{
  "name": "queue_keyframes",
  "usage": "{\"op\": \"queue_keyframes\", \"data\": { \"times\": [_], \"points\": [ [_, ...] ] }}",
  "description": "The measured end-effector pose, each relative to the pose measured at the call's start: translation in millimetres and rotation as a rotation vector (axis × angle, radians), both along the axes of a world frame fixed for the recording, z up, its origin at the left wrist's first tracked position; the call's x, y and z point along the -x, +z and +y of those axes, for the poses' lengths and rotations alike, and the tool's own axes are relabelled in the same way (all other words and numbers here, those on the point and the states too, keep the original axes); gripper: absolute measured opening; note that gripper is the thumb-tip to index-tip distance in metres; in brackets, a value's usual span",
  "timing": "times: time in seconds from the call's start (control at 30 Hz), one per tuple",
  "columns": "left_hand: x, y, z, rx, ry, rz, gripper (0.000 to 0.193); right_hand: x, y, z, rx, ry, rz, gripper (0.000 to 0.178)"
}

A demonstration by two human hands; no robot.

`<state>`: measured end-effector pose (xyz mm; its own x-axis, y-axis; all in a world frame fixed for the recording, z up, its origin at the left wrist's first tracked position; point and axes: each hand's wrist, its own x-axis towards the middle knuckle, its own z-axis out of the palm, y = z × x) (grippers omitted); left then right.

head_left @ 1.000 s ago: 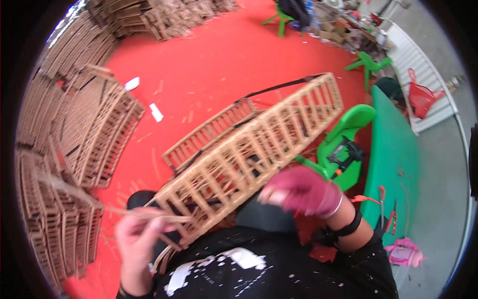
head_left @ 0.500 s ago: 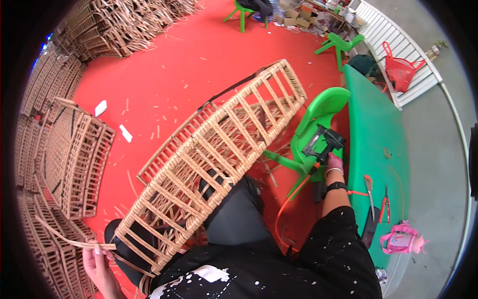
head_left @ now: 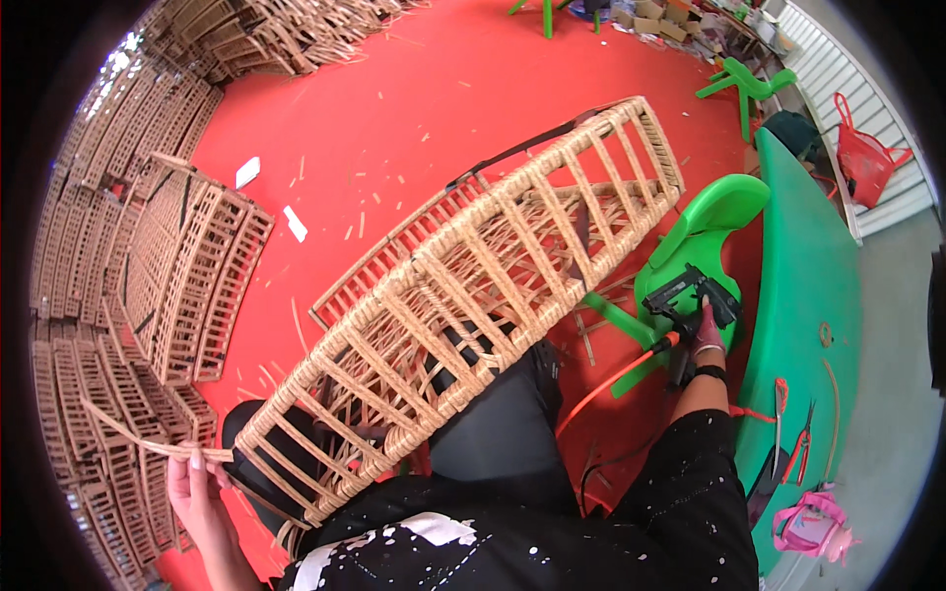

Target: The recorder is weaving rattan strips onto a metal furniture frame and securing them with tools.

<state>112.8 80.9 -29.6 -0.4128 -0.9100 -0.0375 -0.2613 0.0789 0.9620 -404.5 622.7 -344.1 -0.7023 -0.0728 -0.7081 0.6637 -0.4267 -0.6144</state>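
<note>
A long woven wicker frame [head_left: 419,271] with open slats lies slanted across my lap, its far end up and to the right. At its near left end, my left hand [head_left: 197,485] is closed, pinching a flat wicker strip [head_left: 138,439] between thumb and fingers. The strip's tip reaches the frame's corner. My right hand [head_left: 708,333], partly in a pinkish glove, is closed round the black air nail gun [head_left: 724,303] over the seat of a green plastic chair [head_left: 719,212]. An orange hose [head_left: 616,376] runs from the gun toward my lap.
Stacked wicker frames [head_left: 187,266] stand on the left, with more piled at the far left. Right of the chair is a green table [head_left: 803,266] with red-handled pliers [head_left: 805,443] and a pink bag [head_left: 808,524]. Offcuts and white pieces [head_left: 295,224] lie on the red floor.
The whole view has swung left, so the scene sits farther right in the picture. Both hands keep their holds, the left on the strip and the right on the nail gun.
</note>
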Motion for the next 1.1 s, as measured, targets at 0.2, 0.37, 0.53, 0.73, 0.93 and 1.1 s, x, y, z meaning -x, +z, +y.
{"op": "queue_keyframes", "data": {
  "times": [0.2,0.37,0.53,0.73,0.93,1.1],
  "points": [
    [-1.4,5.5,1.1,-0.020,-0.005,0.003,0.015,2.7,-29.1,6.3,0.058,0.074,0.204,0.030],
    [-12.1,13.6,-1.4,-0.069,-0.117,0.026,0.017,-9.7,-13.9,-12.3,-0.027,0.014,0.366,0.017],
    [-14.5,18.8,-9.5,-0.084,-0.228,0.070,0.018,-71.7,57.3,-64.1,-0.163,0.105,0.390,0.013],
    [-10.3,16.5,-26.3,0.014,-0.323,0.006,0.015,-134.7,173.8,-128.0,-0.277,0.230,0.301,0.029],
    [-16.7,8.8,-49.9,0.133,-0.517,-0.054,0.017,-188.9,293.1,-174.3,-0.528,0.583,0.555,0.041],
    [-16.9,0.9,-62.2,0.202,-0.587,0.046,0.017,-241.0,383.7,-211.7,-0.646,0.808,0.729,0.045]
  ]
}}
